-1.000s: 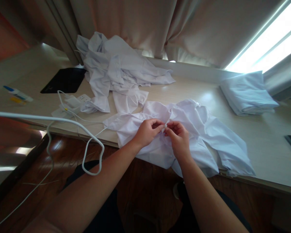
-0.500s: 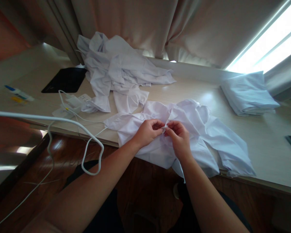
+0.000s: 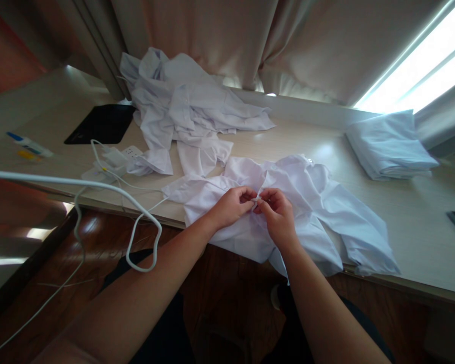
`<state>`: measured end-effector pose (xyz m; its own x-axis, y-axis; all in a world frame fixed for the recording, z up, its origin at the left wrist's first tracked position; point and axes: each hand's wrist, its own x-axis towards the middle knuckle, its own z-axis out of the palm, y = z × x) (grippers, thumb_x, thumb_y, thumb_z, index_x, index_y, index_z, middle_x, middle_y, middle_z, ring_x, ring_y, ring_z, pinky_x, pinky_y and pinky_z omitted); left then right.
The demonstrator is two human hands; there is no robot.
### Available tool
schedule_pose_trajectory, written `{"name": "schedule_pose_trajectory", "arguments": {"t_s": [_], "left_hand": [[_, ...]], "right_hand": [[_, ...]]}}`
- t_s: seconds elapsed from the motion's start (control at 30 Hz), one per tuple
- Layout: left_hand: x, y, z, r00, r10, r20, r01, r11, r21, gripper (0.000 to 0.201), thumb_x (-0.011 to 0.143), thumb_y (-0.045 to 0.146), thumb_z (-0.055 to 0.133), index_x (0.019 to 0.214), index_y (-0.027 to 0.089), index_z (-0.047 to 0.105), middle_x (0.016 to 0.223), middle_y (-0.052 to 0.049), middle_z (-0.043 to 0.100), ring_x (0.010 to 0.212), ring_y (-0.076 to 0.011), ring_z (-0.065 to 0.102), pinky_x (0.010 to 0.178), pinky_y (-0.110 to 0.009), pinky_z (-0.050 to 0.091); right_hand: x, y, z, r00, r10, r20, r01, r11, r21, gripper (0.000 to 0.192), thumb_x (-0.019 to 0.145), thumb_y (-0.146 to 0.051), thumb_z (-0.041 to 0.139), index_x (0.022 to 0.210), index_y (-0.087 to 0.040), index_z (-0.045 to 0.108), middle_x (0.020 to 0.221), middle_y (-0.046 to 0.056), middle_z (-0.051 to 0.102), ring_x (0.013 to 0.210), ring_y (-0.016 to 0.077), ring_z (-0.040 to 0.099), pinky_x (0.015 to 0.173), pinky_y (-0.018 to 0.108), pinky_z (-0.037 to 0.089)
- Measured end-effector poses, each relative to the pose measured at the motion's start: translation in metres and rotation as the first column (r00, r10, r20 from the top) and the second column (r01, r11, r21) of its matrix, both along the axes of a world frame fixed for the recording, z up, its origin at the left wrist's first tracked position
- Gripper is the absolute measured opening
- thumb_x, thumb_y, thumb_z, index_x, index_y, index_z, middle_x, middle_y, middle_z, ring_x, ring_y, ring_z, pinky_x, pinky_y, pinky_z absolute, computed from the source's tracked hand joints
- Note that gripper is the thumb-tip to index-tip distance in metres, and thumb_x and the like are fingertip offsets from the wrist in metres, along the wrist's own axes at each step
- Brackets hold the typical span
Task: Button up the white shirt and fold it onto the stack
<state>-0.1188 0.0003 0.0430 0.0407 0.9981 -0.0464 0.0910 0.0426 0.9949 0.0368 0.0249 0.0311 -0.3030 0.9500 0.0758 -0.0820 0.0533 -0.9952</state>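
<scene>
A white shirt (image 3: 296, 187) lies spread over the front edge of the table, one sleeve reaching right and its lower part hanging past the edge. My left hand (image 3: 235, 205) pinches the cloth along the front opening, thumb against fingertips. Close against it, my right hand (image 3: 277, 211) is closed on the same strip of fabric from the other side. The small spot between the fingertips is mostly covered, so a button there cannot be made out. Near the collar a small button-like dot shows.
Crumpled white garments (image 3: 189, 101) lie at the back by the curtain (image 3: 212, 35). A folded white stack (image 3: 392, 146) sits at right. Leftward are a black mat (image 3: 100, 124), a power strip (image 3: 131, 152), a marker (image 3: 30, 145) and a white cable (image 3: 79, 184) looping near my left forearm.
Almost nothing differs. Both hands keep their pinch on the shirt front, with only a slight shift of the fingers and right hand leftward.
</scene>
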Motion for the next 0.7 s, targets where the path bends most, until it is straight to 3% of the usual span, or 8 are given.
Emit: {"name": "schedule_pose_trajectory", "arguments": {"t_s": [0.7], "left_hand": [[-0.004, 0.0007, 0.0001, 0.995, -0.052, 0.081, 0.06, 0.993, -0.106, 0.018, 0.08, 0.018, 0.066, 0.096, 0.012, 0.063, 0.093, -0.005, 0.065, 0.088, -0.016, 0.063, 0.078, -0.028, 0.048]], "right_hand": [[-0.0005, 0.0002, -0.0009, 1.0, -0.023, -0.011, 0.023, 1.0, 0.008, 0.008, 0.086, -0.024, 0.065, 0.089, -0.023, 0.058, 0.08, -0.003, 0.058, 0.065, 0.0123, 0.059, 0.063, 0.028, 0.051]]}}
